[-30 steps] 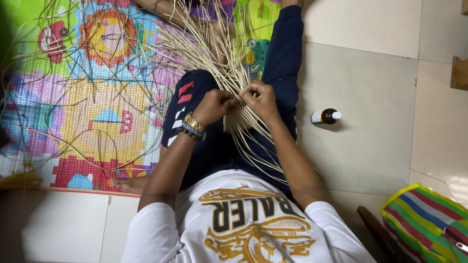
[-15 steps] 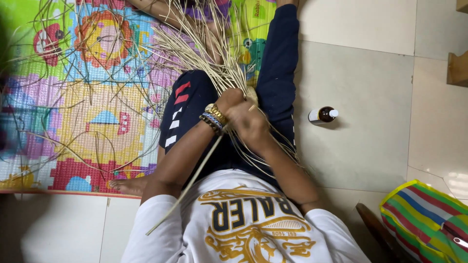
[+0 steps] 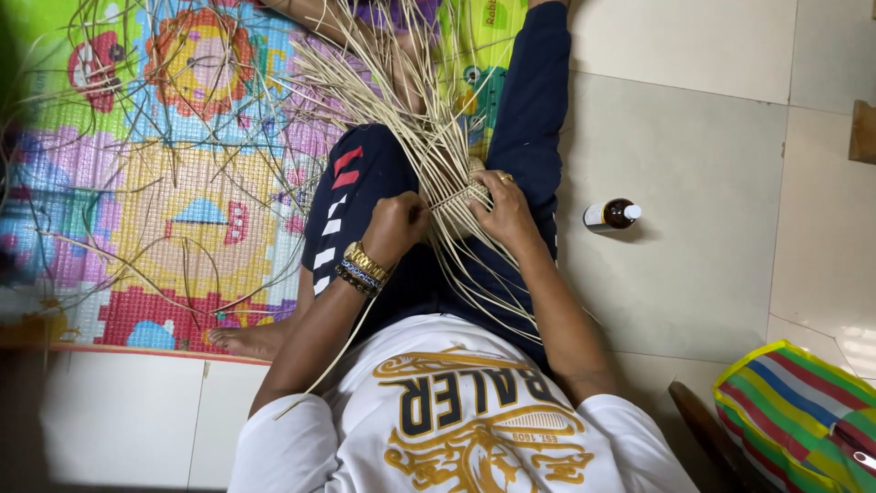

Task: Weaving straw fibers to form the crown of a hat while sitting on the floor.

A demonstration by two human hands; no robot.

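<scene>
The left hand (image 3: 394, 226) pinches one pale strand, its fingers closed tight on it. The right hand (image 3: 505, 208) grips the small woven piece (image 3: 459, 196) over the lap, loose cane strips (image 3: 401, 100) fanning out across the colourful play mat (image 3: 155, 183). A brown bottle (image 3: 611, 215) lies on the tiled floor (image 3: 693, 283) nearby.

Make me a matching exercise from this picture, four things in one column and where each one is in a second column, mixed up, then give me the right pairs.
Things:
1. small brown bottle
2. striped bag
3. play mat
4. bracelets

Places:
A. on the left hand's wrist
B. lying on the pale floor tiles, right of the legs
C. bottom right corner of the picture
D. spread over the floor on the left, with loose straw strands on it

Pairs: 1-B, 2-C, 3-D, 4-A
</scene>
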